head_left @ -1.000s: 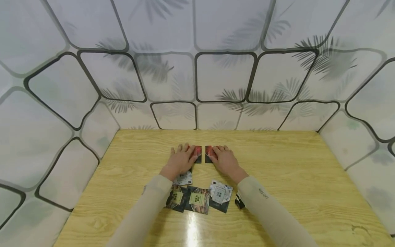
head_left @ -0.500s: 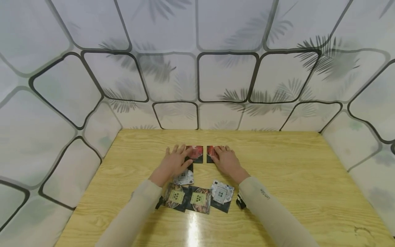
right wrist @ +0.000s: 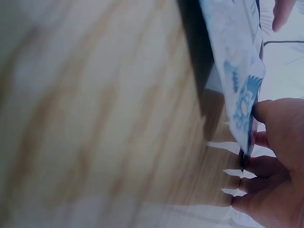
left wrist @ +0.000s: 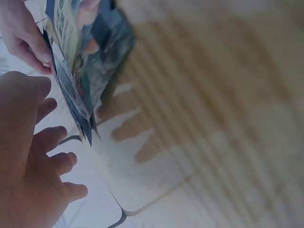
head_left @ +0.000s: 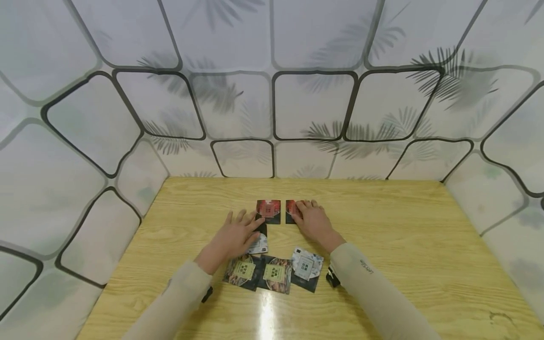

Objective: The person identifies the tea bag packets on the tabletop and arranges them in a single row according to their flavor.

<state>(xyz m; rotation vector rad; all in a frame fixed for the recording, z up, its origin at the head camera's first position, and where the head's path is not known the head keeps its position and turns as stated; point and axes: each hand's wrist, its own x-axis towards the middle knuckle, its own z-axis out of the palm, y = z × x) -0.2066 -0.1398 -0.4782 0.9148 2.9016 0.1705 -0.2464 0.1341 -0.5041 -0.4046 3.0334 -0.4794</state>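
Observation:
Two small red-and-black packets lie side by side at the back: the left one [head_left: 272, 212], and the right one [head_left: 290, 215], partly covered by my right hand [head_left: 314, 223]. That hand rests on it with fingers stretched forward. My left hand [head_left: 231, 238] is spread over a white-and-black packet [head_left: 262, 244], its fingertips close to the left red packet; contact is unclear. Nearer me lie two dark packets with yellow labels, the left one [head_left: 243, 271] and the middle one [head_left: 274, 274], beside a white-and-black packet [head_left: 305, 267]. In the left wrist view, the left hand [left wrist: 38, 156] holds nothing.
The packets lie on a wood-grain table [head_left: 395, 236]. A patterned wall [head_left: 314, 106] stands along its back edge, with more of it at both sides. A black wrist device [head_left: 333, 277] sits by the right sleeve.
My left hand has drawn back from the left red packet, down and to the left, uncovering it and more of the left yellow-labelled packet. The right hand has stayed on the right red packet.

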